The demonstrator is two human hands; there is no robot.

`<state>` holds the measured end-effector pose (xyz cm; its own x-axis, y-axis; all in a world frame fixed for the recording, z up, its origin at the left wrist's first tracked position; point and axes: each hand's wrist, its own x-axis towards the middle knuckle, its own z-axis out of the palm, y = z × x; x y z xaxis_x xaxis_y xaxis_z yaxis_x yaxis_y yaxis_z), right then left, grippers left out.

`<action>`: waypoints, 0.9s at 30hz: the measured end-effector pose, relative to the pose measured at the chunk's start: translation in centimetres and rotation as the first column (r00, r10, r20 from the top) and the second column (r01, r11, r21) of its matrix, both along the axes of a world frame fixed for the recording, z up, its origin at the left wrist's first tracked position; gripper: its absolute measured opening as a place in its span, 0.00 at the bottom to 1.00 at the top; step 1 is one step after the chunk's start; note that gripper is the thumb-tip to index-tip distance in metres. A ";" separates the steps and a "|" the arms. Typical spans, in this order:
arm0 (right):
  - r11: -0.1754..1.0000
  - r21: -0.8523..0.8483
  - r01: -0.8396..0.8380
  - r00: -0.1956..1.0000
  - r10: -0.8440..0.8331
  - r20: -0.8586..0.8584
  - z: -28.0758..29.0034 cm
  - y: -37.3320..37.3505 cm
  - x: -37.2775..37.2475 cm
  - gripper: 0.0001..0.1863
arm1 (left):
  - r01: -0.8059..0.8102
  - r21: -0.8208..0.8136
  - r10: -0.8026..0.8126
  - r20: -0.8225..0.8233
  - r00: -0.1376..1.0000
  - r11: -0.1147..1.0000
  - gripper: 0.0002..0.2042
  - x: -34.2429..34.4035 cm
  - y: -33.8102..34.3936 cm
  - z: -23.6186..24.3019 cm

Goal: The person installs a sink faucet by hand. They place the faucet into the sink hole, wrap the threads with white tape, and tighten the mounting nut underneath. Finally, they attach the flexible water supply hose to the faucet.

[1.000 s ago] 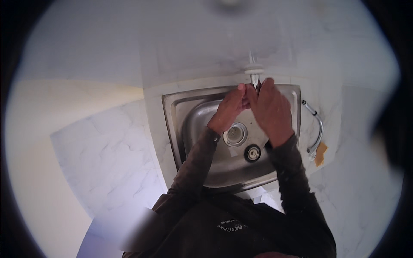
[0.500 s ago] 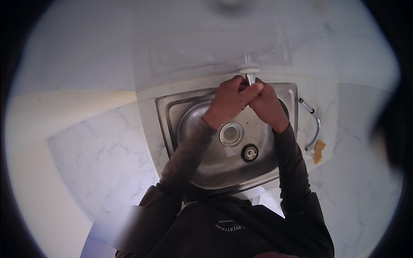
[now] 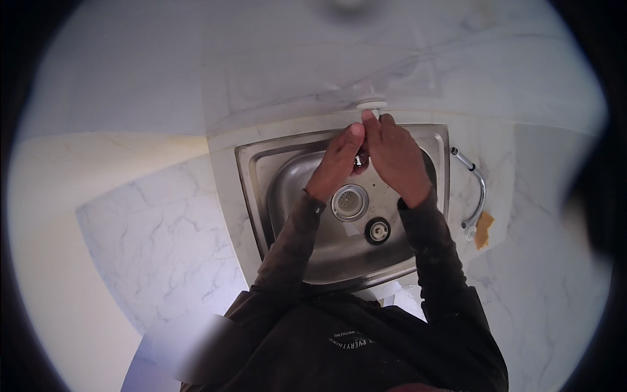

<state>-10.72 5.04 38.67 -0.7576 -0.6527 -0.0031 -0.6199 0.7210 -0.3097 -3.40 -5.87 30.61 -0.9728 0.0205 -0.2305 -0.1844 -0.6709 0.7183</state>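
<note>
Over the back of the steel sink (image 3: 441,163), both hands are at a chrome tap (image 3: 358,160) fixed to the wall. The tap is mostly hidden; a bit of chrome shows between the palms. My left hand (image 3: 335,162) is closed about its near part, thumb up. Fingers of my right hand (image 3: 396,157) wrap over its wall end, just below a round white flange (image 3: 371,104). In the basin, the drain (image 3: 349,202) has a strainer in it. A round black-rimmed drain plug (image 3: 377,230) lies beside it.
A curved chrome spout (image 3: 482,186) lies on the marble-patterned counter right of the sink. Next to its lower end is a torn orange-brown piece (image 3: 484,230). The tiled wall (image 3: 294,78) rises behind the sink.
My right hand has shifted up and left over the wall end of the tap. The left hand has come down slightly, and its thumb no longer crosses the right hand.
</note>
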 end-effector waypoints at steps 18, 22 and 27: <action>0.470 -0.546 0.693 0.536 0.171 0.827 -7.2 -0.3 0.1 0.29 | 0.033 -0.840 0.061 0.078 0.995 0.541 0.23 -0.4 -1.2 5.2; 0.987 -0.147 0.062 0.933 -0.005 0.359 0.3 1.1 -1.7 0.29 | -0.139 -0.118 0.143 0.028 0.989 0.983 0.27 0.8 -1.3 -1.5; 0.968 0.229 0.098 0.985 -0.061 -0.162 3.2 -2.0 0.8 0.21 | -0.146 0.630 0.187 0.001 0.982 0.763 0.38 -0.7 1.6 -1.3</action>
